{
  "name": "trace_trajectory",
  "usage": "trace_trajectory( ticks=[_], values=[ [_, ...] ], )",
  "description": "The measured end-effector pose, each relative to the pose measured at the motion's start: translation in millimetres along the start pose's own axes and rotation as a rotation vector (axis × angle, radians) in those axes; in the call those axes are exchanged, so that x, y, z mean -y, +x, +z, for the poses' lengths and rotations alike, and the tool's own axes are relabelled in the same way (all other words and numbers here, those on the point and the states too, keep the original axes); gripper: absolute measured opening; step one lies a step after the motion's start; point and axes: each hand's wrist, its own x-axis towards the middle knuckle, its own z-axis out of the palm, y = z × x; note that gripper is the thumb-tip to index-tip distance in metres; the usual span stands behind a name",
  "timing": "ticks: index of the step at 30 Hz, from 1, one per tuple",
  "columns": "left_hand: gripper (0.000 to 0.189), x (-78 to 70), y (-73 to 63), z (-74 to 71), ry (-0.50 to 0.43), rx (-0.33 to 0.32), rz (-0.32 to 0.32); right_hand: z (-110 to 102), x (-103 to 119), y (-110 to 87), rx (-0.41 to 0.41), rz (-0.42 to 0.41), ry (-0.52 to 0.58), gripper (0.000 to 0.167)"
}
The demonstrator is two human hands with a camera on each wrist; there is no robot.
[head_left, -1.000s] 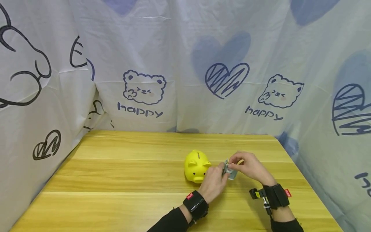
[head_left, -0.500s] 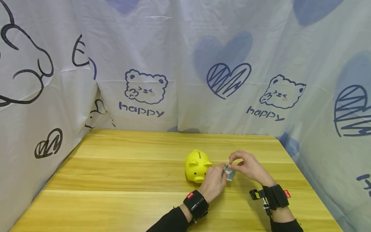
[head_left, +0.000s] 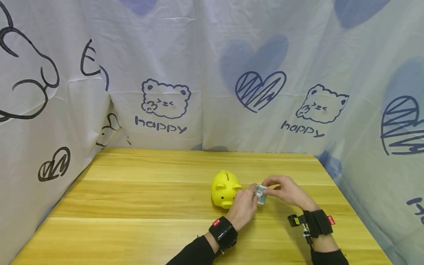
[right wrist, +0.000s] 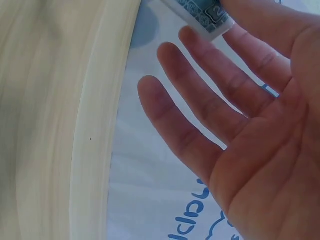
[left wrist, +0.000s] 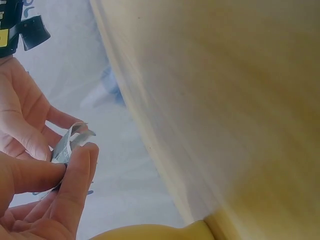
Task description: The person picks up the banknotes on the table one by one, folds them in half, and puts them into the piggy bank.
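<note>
A small grey-green banknote (head_left: 261,195), folded, is held between both hands to the right of a yellow piggy bank (head_left: 221,187). Thumb and fingers of my left hand (head_left: 243,209) pinch its left side. My right hand (head_left: 289,192) pinches the upper right edge between thumb and index finger. In the left wrist view the banknote (left wrist: 63,149) has loose, curled layers at one end. The right wrist view shows a printed corner of the banknote (right wrist: 202,14) under the thumb, with the other fingers of the right hand (right wrist: 260,120) extended. My left forearm partly hides the pig's face.
The wooden table (head_left: 142,198) stretches out to the left and in front of the pig. White curtain (head_left: 212,73) with hearts and bear drawings encloses the back and both sides. Black cameras are strapped to both wrists, the right wrist camera (head_left: 294,221) jutting out over the table.
The banknote has turned from a narrow, bent shape to a flatter face toward the head camera. My right fingers have shifted slightly along its edge; the piggy bank stays put.
</note>
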Motion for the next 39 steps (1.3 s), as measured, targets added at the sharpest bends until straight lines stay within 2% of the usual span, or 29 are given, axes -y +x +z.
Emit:
trace_trajectory(
  ticks=[3,10,16,22,27,34,39],
  values=[
    [0.024,0.6,-0.5,-0.4,0.016,-0.006,0.010,-1.2,-0.2,0.0,0.022,-0.005,0.008,0.006],
    [0.044,-0.3,-1.5,-0.8,0.006,0.023,0.009,-3.8,-1.3,-1.4,0.061,-0.007,0.021,0.006],
    [0.043,-2.5,-2.3,-2.3,0.041,0.016,0.043,-5.3,-0.6,-1.1,0.000,0.053,0.022,0.011],
    [0.060,-4.6,-4.2,-4.2,0.058,0.015,0.049,-4.8,1.1,-1.2,-0.050,0.086,0.032,0.015],
    [0.054,-4.3,-3.9,-4.5,0.067,0.002,0.073,-3.9,5.5,-0.5,-0.086,0.071,0.046,0.016],
    [0.054,-3.5,-2.3,-4.5,0.029,0.018,0.062,-1.8,12.2,-0.1,-0.069,0.028,0.084,0.013],
    [0.054,-3.1,-1.3,-4.9,0.017,0.022,0.048,0.5,13.9,1.0,-0.066,0.001,0.072,0.010]
  ],
)
